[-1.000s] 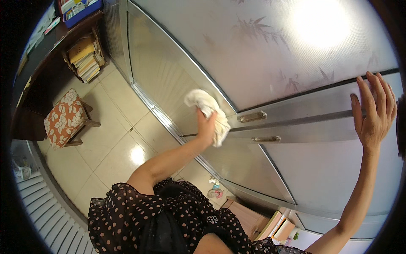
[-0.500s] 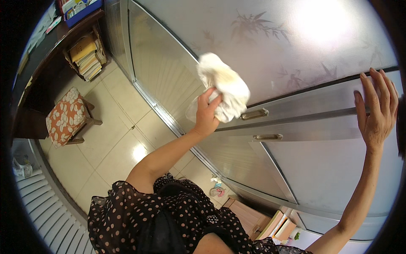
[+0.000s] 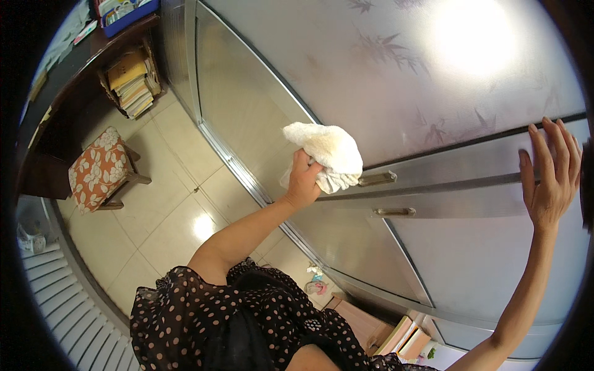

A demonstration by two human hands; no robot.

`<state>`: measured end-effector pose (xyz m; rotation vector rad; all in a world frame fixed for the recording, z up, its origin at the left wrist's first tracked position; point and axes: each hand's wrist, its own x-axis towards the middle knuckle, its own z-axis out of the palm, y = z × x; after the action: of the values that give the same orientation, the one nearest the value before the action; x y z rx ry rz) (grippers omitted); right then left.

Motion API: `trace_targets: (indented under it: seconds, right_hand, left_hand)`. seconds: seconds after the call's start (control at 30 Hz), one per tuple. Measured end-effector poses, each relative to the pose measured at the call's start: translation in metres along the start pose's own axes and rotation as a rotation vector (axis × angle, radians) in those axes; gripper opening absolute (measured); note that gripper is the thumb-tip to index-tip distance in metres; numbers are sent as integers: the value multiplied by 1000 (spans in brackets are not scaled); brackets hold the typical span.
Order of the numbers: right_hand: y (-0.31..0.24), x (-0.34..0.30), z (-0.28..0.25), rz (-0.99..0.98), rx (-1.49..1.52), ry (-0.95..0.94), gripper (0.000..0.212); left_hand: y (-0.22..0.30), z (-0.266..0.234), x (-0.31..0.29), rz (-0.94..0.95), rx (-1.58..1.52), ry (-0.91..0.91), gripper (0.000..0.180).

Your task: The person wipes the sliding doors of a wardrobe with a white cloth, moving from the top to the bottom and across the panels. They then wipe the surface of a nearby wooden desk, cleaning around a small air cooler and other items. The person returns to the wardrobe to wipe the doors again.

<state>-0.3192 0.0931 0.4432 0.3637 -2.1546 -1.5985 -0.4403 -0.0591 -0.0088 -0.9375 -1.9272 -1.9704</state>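
A bunched white cloth (image 3: pixel 328 148) is gripped in my left hand (image 3: pixel 303 180), its fingers wrapped into the folds. The cloth is by the metal frame of a sliding glass door (image 3: pixel 266 86), just left of a recessed door handle (image 3: pixel 377 179). Whether it presses on the door is hard to tell. A second recessed handle (image 3: pixel 394 212) sits just below the first. My right hand (image 3: pixel 552 176) is open, fingers spread upward, resting on the door's metal frame at the far right. The frosted glass panel (image 3: pixel 396 93) above carries a leaf pattern and a bright light reflection.
A stool (image 3: pixel 99 170) with an orange floral seat stands on the tiled floor (image 3: pixel 158 204) at left. Behind it are a dark desk (image 3: pixel 80 62) and a box of papers (image 3: pixel 133 86). White slats (image 3: pixel 74 303) lie lower left. Books (image 3: pixel 399 340) and a wooden cabinet (image 3: pixel 359 324) are lower right.
My left hand and the cloth have moved slightly down in the picture, and the cloth's folds have shifted. My right hand keeps its place on the frame. The whole view has shifted slightly.
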Motion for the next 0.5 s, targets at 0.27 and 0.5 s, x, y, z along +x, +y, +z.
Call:
trace_targets:
  seconds: [0.27,0.5]
  right_hand:
    - [-1,2,-2,-17,15,29,39]
    - [-3,-3,1,-23,8,34,38]
  left_hand:
    - [3,-8,5,38,36,-41,26]
    - [-8,-12,4,21,35,-79,29]
